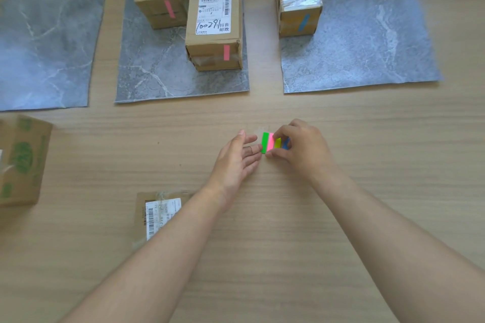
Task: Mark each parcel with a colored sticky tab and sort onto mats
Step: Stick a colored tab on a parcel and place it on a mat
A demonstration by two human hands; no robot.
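Sticky tab pad is lying on the wooden table, between both hands.
The right hand is pinching the pad; the left hand, fingers relaxed, is resting just beside its green edge.

3 parcels on the middle mat.

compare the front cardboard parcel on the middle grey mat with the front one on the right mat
The front middle-mat cardboard parcel carries a pink sticky tab; the front right-mat cardboard parcel carries a blue sticky tab. The middle-mat parcel's white label has a handwritten number; the right-mat parcel's label has none. Both are taped brown boxes.
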